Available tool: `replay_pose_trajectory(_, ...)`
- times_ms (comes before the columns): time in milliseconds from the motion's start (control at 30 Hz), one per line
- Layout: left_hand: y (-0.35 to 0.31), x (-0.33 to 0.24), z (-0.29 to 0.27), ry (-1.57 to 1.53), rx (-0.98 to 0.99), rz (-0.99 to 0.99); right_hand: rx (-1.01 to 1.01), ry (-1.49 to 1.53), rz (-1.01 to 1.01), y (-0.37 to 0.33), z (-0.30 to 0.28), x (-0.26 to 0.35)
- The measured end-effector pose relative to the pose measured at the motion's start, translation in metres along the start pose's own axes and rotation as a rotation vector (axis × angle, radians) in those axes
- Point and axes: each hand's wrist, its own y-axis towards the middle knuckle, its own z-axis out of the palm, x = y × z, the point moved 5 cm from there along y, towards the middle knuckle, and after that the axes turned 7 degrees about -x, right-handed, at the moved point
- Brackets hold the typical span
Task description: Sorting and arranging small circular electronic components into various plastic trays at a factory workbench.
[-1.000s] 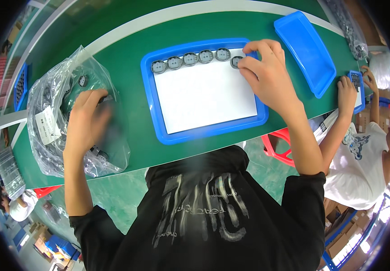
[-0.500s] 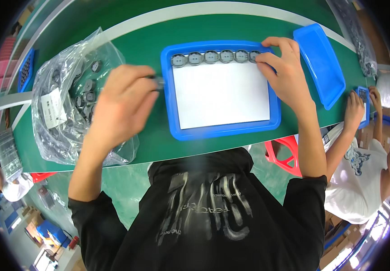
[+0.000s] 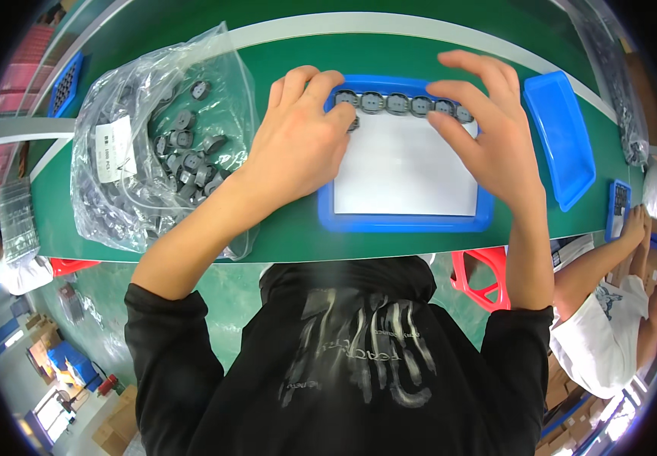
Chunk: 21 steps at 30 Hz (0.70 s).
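A blue tray (image 3: pixel 404 223) lined with a white sheet (image 3: pixel 412 171) lies before me. Along its far edge runs a row of small round dark-grey plastic parts (image 3: pixel 397 103). My left hand (image 3: pixel 298 140) is over the tray's far left corner, fingers bent and closed on another grey plastic part (image 3: pixel 354 123), which shows only partly by the thumb, just below the row's left end. At the row's right end, my right hand (image 3: pixel 492 125) is open, with thumb and forefinger apart on either side of the last parts; whether they touch them I cannot tell.
To the left, a clear plastic bag (image 3: pixel 127 216) with a white label (image 3: pixel 115 150) holds many loose grey parts (image 3: pixel 191 163). Another blue tray (image 3: pixel 560 140) lies to the right. Beyond it, a co-worker's hands (image 3: pixel 636 224) are by a small blue tray (image 3: pixel 617 209).
My left hand has moved right, from between bag and tray to the tray's far left corner, carrying a grey part. The right hand's fingers have spread a little. The whole view has shifted slightly.
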Motion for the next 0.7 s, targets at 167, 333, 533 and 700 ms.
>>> replay_pose_trajectory(167,-0.017,0.031,-0.039,-0.161,-0.100,-0.148,-0.013,0.303,-0.131,0.050,0.032,0.038)
replay_pose_trajectory(333,-0.069,0.125,-0.088,0.185,0.046,-0.568,0.338,0.467,-0.265,0.103,0.123,0.095)
replay_pose_trajectory(533,-0.076,0.155,-0.070,0.179,0.187,-0.568,0.486,0.122,-0.245,0.141,0.230,0.131)
replay_pose_trajectory(700,-0.068,0.151,-0.087,0.014,0.031,-0.653,0.300,0.654,-0.114,0.134,0.154,0.100)
